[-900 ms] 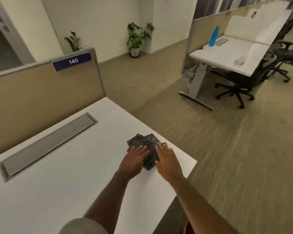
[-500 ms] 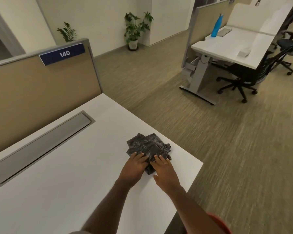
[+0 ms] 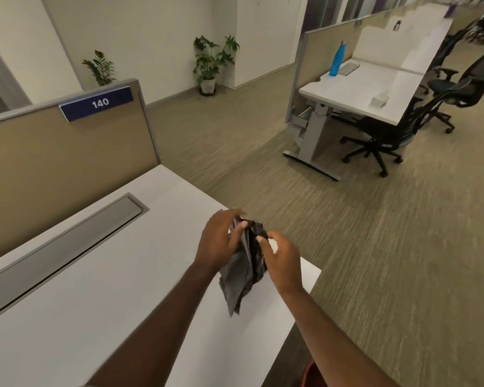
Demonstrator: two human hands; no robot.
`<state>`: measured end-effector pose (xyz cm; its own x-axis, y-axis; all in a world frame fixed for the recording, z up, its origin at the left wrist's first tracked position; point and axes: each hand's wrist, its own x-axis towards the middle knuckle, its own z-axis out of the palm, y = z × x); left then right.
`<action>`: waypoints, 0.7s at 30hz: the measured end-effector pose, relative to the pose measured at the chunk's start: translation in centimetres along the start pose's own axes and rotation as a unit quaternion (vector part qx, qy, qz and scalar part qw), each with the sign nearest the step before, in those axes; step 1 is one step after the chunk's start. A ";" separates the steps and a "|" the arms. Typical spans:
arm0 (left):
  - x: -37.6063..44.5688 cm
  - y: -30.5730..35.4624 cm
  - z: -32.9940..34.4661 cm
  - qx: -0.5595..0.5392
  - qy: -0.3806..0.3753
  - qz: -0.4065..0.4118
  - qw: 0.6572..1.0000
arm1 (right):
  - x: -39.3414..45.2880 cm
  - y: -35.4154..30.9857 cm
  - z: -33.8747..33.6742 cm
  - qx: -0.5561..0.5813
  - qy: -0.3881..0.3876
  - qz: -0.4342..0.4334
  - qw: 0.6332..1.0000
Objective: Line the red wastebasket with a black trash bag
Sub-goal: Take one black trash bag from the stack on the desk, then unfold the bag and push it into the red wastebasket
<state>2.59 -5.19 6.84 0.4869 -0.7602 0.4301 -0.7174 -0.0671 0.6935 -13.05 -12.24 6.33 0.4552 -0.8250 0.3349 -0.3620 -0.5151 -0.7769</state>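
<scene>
- Both hands held the folded black bag (image 3: 245, 263) above the desk (image 3: 95, 303) corner; the left hand (image 3: 220, 241) and right hand (image 3: 281, 261) each had fingers pinched on its upper folds.
- The step looked like unfolding.
- Next: find the mouth and shake it open.
- A red rim at the bottom edge was probably the wastebasket (image 3: 309, 372), mostly hidden.

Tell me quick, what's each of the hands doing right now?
Left hand: closed on the upper end of the black trash bag, lifted off the white desk.
Right hand: closed on the same bag's right side.
</scene>
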 end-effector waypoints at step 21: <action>-16.2 24.1 14.9 -0.122 -0.233 -0.042 0.964 | -5.8 9.9 -25.7 0.258 0.229 0.275 0.897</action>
<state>-29.95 -4.12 8.01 0.2212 -0.9700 0.1005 -0.5195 -0.0300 0.8540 -40.17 -18.48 10.40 -0.1010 -0.9914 -0.0828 0.0494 0.0781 -0.9957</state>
